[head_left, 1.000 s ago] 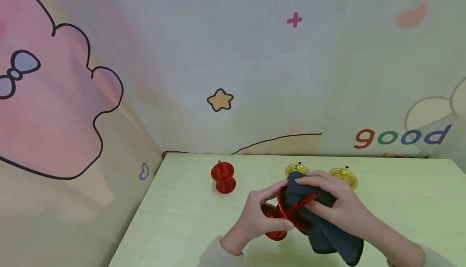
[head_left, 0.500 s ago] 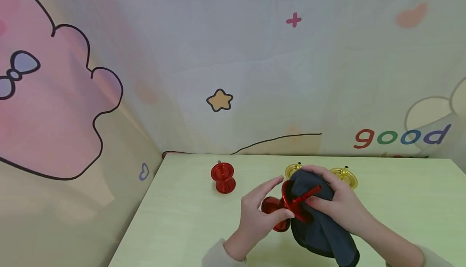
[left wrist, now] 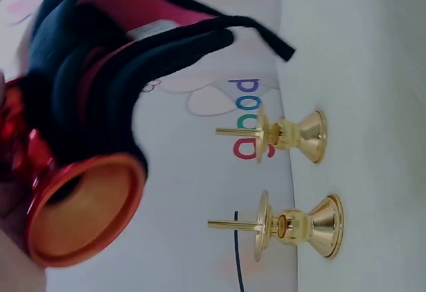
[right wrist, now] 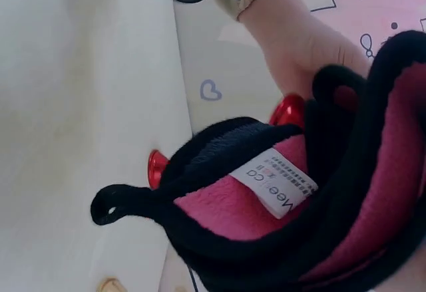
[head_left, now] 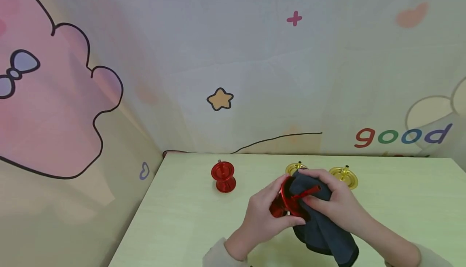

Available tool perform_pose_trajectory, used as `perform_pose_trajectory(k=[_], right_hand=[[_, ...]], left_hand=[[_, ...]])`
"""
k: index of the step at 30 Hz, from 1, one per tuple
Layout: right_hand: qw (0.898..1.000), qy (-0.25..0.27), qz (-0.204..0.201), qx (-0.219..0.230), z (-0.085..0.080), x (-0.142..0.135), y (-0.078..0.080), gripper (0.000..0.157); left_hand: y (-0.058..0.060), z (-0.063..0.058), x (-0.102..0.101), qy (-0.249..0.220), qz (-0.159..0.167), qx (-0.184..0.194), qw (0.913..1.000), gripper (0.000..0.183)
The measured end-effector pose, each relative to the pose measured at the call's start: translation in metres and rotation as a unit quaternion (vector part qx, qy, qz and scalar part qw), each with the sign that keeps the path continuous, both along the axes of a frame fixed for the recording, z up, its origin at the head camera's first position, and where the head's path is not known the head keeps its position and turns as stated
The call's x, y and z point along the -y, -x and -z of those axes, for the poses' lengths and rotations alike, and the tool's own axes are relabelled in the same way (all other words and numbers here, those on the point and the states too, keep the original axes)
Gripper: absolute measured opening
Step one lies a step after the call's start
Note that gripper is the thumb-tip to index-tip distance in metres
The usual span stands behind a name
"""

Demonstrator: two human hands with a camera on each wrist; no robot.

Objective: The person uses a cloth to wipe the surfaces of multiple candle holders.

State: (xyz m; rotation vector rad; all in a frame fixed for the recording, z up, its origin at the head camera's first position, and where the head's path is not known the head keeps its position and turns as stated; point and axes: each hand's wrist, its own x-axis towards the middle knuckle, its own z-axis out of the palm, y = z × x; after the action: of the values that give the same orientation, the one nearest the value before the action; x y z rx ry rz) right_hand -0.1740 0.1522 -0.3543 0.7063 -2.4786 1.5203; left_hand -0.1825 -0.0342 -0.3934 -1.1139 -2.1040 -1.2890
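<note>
My left hand [head_left: 259, 221] grips a red metal candle holder [head_left: 285, 200], tilted above the table with its thin tube pointing up and right. In the left wrist view its flared hollow base [left wrist: 86, 212] shows. My right hand [head_left: 342, 197] pinches a dark blue-grey cloth [head_left: 320, 230], which is bunched against the inside of the holder's dish and hangs below it. The cloth's pink fuzzy underside [right wrist: 226, 209] and a white label [right wrist: 276, 182] appear in the right wrist view. Cloth and fingers hide part of the dish.
A second red candle holder [head_left: 224, 176] stands upright at the table's back left. Two gold candle holders, one left [head_left: 295, 168] and one right [head_left: 344, 176], stand behind my hands. A patterned cloth backdrop [head_left: 255, 77] rises behind the pale table [head_left: 174, 222].
My left fingers first loosened around the red candle holder, then closed on it again as its base turned further behind the hand. The right hand and cloth shifted slightly.
</note>
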Motion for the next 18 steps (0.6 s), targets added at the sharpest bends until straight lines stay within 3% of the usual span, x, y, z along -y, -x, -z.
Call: perform_pose_trajectory(k=[2,4,7,8,9,11,14,16,18], right_hand=[[0.999,-0.016,-0.021,-0.024,-0.001,-0.002,0.002,0.048],[0.998,-0.028,-0.046,-0.044,-0.001,-0.004,0.004,0.048],[0.996,-0.036,-0.069,-0.042,-0.003,-0.005,0.007,0.047],[0.996,-0.035,-0.069,-0.033,-0.003,-0.006,0.007,0.046],[0.997,-0.032,-0.062,-0.021,-0.003,-0.006,0.007,0.045],[0.999,-0.023,-0.04,0.008,-0.004,-0.007,0.007,0.044],[0.999,-0.003,-0.003,0.046,-0.004,-0.006,0.006,0.044],[0.998,0.012,0.01,0.058,-0.004,-0.004,0.006,0.045],[0.998,0.023,0.02,0.059,-0.004,-0.001,0.004,0.046]], left_hand=[[0.003,-0.003,0.006,0.002,0.062,0.092,0.9938,0.077],[0.006,-0.007,0.012,0.004,0.111,0.189,0.9758,0.074],[0.008,-0.011,0.017,-0.002,0.135,0.291,0.947,0.073],[0.009,-0.011,0.017,-0.007,0.132,0.304,0.9434,0.072],[0.008,-0.009,0.017,-0.015,0.127,0.303,0.9444,0.071],[0.006,-0.005,0.015,-0.024,0.101,0.265,0.9586,0.068],[0.0,0.003,0.01,-0.014,0.05,0.149,0.9874,0.068],[-0.003,0.007,0.006,0.002,0.016,0.075,0.997,0.076],[-0.005,0.008,0.001,0.018,-0.023,0.015,0.9995,0.087]])
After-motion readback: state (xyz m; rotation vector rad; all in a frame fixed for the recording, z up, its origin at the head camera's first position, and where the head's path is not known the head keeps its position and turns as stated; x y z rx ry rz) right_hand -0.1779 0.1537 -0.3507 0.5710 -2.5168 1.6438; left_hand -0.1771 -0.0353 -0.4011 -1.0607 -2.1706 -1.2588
